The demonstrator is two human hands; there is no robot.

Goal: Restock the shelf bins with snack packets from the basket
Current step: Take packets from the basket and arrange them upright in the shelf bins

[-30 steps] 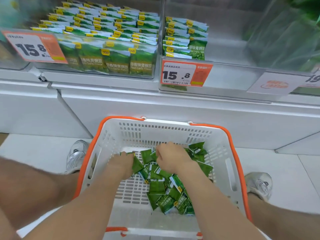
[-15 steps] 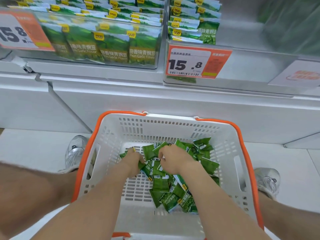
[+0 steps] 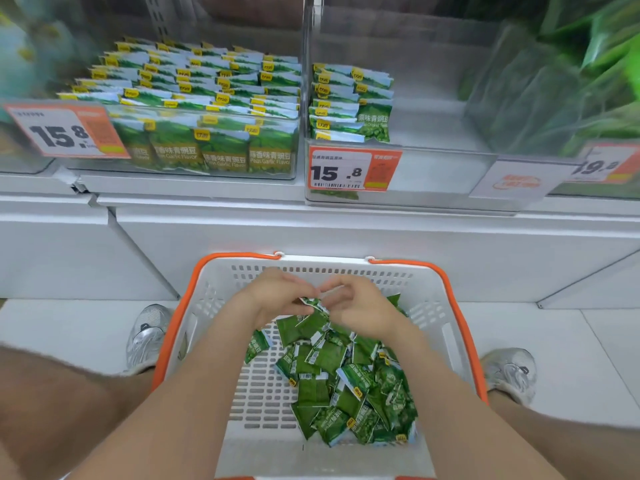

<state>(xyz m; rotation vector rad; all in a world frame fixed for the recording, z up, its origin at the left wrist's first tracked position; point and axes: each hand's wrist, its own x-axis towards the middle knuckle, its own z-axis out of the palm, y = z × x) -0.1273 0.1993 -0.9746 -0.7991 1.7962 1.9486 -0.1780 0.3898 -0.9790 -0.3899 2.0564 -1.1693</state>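
Note:
A white basket [image 3: 429, 306] with an orange rim sits on the floor between my feet. Several green snack packets [image 3: 349, 386] lie loose in it. My left hand [image 3: 277, 294] and my right hand [image 3: 360, 308] are raised above the pile near the basket's far wall, fingertips almost meeting, and together they pinch a small bunch of green packets [image 3: 313, 304]. On the shelf above, a clear left bin [image 3: 207, 168] is packed with upright green packets. The middle bin [image 3: 433, 174] holds one short row of packets [image 3: 349, 102] at its left side.
Orange price tags reading 15.8 hang on the bin fronts [image 3: 353, 168]. A third bin at the right [image 3: 561, 98] holds blurred green bags. White shelf base panels [image 3: 346, 233] rise behind the basket. My shoes [image 3: 149, 334] flank it on the white floor.
Both hands have risen out of the packet pile toward the basket's far wall, lifting a few packets with them. The camera tilted up, showing more of the shelf bins.

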